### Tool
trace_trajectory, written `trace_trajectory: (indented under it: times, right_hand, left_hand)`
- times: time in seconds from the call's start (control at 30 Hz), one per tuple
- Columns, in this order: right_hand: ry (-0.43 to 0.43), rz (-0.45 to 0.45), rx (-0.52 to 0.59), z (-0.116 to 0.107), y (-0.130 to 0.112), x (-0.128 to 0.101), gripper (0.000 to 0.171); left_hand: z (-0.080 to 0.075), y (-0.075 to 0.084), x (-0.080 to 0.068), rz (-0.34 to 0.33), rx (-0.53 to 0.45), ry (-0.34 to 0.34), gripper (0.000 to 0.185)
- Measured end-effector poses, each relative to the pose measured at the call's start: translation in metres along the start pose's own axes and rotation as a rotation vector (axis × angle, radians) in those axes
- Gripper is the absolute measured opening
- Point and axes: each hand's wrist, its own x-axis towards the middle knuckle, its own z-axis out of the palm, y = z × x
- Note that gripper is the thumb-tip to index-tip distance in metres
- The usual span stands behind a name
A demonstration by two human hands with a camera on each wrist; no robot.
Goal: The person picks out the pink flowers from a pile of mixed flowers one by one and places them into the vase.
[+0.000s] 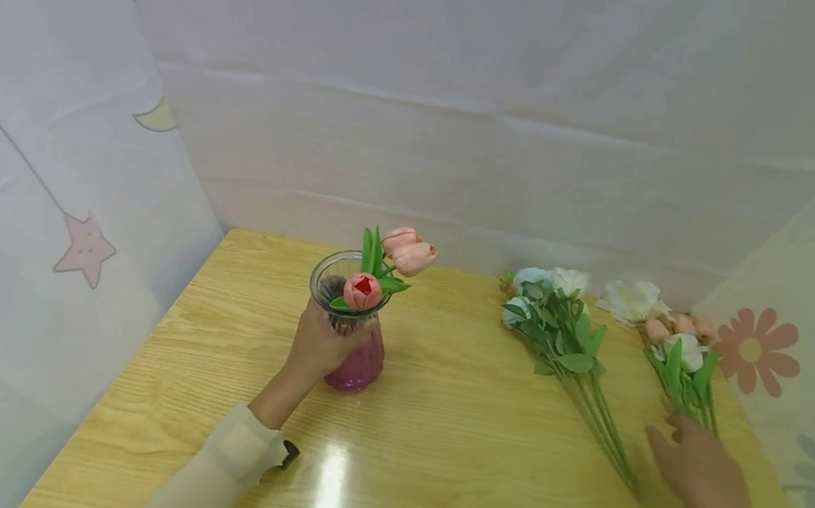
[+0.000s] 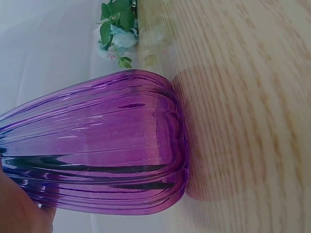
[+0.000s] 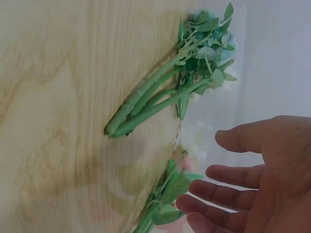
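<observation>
3 pink tulips (image 1: pixel 393 265) are already set in the purple glass vase (image 1: pixel 354 327), which stands upright on the wooden table (image 1: pixel 446 443). 2 bunches are left lying flat to the right of the vase: the blue-and-white bunch (image 1: pixel 565 331) nearer it, the pink-and-white bunch (image 1: pixel 672 343) beyond. The vase is gripped by the left hand (image 1: pixel 317 344), fingers curled round its waist. The right hand (image 1: pixel 700 467) is held low over the stems of the pink-and-white bunch, fingers (image 3: pixel 228 175) straight and spread apart, nothing grasped.
</observation>
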Motion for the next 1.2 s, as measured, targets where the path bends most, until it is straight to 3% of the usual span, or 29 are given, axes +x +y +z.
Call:
trace_trajectory:
  times: [0.13,0.4,0.77,1.2]
  right_hand:
    - [-0.026,0.029,-0.007,0.000,0.010,-0.001,0.080]
    - [0.001,0.012,-0.015,-0.001,0.020,-0.005,0.077]
    - [-0.083,0.095,-0.027,-0.002,0.032,-0.005,0.080]
    - [-0.109,0.144,-0.016,0.001,0.044,-0.006,0.079]
  left_hand:
    - [0.001,0.000,0.000,-0.014,0.004,-0.006,0.072]
    - [0.002,0.001,-0.001,-0.025,-0.002,-0.009,0.074]
    - [0.002,0.001,-0.001,-0.007,-0.014,-0.014,0.071]
    - [0.002,0.001,-0.001,-0.003,0.001,-0.012,0.072]
